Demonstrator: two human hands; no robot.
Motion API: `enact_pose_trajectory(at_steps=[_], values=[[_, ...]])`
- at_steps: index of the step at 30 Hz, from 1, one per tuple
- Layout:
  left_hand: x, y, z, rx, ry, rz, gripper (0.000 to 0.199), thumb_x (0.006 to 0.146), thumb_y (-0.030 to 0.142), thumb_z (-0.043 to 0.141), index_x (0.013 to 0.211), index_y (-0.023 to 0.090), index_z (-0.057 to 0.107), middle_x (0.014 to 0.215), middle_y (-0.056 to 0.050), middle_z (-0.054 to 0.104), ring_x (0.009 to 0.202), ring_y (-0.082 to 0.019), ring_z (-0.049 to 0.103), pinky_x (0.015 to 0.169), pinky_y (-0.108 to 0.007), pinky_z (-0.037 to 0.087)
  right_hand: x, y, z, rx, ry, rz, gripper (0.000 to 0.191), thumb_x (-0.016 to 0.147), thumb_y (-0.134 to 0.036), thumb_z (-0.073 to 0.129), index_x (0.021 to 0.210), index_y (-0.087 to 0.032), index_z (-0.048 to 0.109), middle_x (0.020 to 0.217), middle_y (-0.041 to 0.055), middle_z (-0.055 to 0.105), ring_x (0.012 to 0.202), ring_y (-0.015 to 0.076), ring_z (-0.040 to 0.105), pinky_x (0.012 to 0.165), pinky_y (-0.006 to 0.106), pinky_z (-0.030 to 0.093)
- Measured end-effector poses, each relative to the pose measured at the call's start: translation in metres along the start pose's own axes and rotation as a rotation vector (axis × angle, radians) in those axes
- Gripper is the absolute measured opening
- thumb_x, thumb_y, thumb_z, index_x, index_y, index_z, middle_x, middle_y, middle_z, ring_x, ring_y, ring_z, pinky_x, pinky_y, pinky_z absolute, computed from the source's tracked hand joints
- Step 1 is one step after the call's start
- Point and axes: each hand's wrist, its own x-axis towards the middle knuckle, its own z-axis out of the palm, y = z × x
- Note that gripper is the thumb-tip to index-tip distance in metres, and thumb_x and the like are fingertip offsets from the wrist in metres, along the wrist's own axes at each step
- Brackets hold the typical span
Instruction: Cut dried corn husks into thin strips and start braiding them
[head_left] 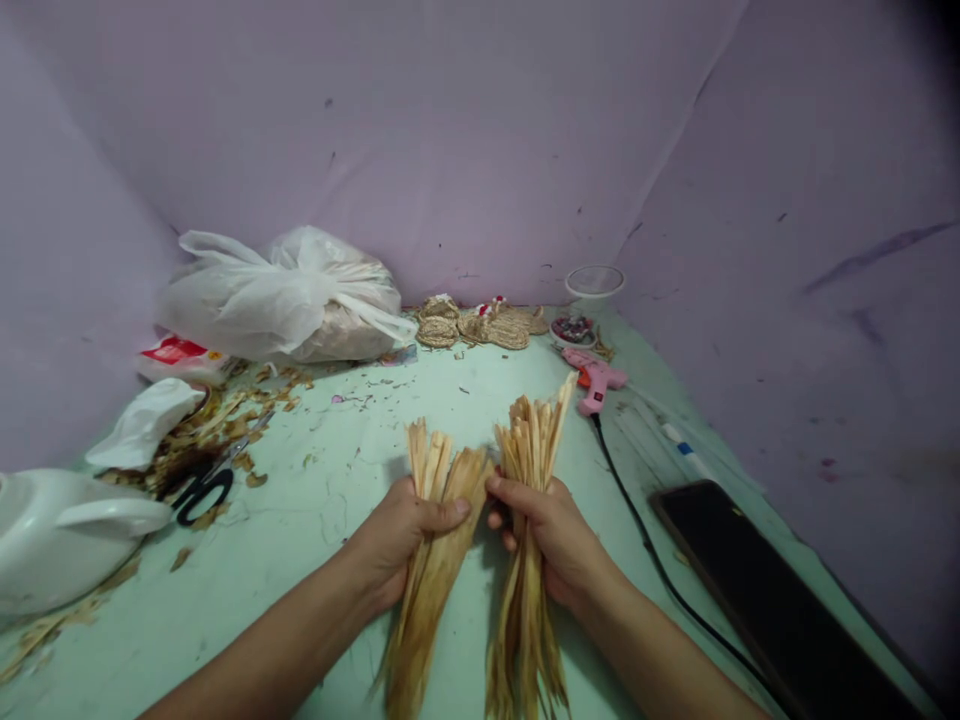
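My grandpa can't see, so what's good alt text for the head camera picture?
Someone's left hand and right hand each hold a bundle of tan strips over a pale green surface. A pink glue gun lies right, scissors left, and a white plastic bag at the back.

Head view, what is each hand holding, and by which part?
The left hand grips a bundle of strips by its upper part; the right hand grips a second bundle likewise.
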Motion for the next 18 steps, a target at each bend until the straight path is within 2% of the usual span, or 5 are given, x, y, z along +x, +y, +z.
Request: enact_pose_trajectory(at_steps=[6,10,13,16,18], values=[[0.0004,0.0029,0.0022,-0.038,0.076,0.022,0.024,0.056,0.013,0.07,0.079,0.007,0.068,0.068,-0.011,0.068,0.064,-0.023,0.065,0.069,-0.034,0.051,0.002,0.0007,-0.0005,0.045,0.004,0.003,0.015,0.058,-0.022,0.07,0.064,-0.011,0.061,0.052,-0.0009,0.056,0.043,0.0072,0.049,0.03,0.013,0.033],[0.0022,0.0031,-0.0001,-0.04,0.133,0.039,0.03,0.056,0.011,0.07,0.085,0.005,0.067,0.076,-0.014,0.07,0.071,-0.025,0.066,0.072,-0.036,0.051,0.0032,0.0018,-0.0019,0.095,-0.014,0.045,0.017,0.062,-0.023,0.069,0.072,-0.01,0.064,0.065,0.0058,0.066,0.055,0.0124,0.06,0.044,0.017,0.047],[0.0026,0.0037,-0.0018,-0.049,0.076,0.052,0.036,0.056,0.009,0.071,0.091,0.004,0.066,0.087,-0.017,0.07,0.079,-0.027,0.066,0.078,-0.038,0.05,0.0023,-0.0003,-0.0013,0.161,-0.092,0.113,0.015,0.066,-0.023,0.066,0.072,-0.009,0.064,0.064,0.0078,0.067,0.054,0.0143,0.062,0.051,0.022,0.052],[0.0018,0.0046,-0.0028,-0.059,-0.008,0.032,0.035,0.058,0.01,0.071,0.092,0.004,0.065,0.086,-0.017,0.069,0.076,-0.026,0.066,0.077,-0.041,0.05,0.0005,-0.0031,0.0002,0.241,-0.116,0.192,0.011,0.069,-0.021,0.062,0.066,-0.011,0.062,0.053,0.0041,0.063,0.045,0.0123,0.058,0.047,0.022,0.05],[0.0013,0.0055,-0.0032,-0.063,-0.018,0.018,0.034,0.057,0.01,0.071,0.09,0.005,0.065,0.08,-0.015,0.069,0.071,-0.024,0.065,0.073,-0.04,0.051,-0.0004,-0.0047,0.0013,0.264,-0.097,0.232,0.013,0.069,-0.021,0.061,0.06,-0.012,0.058,0.047,0.001,0.057,0.04,0.0105,0.053,0.042,0.021,0.048]])
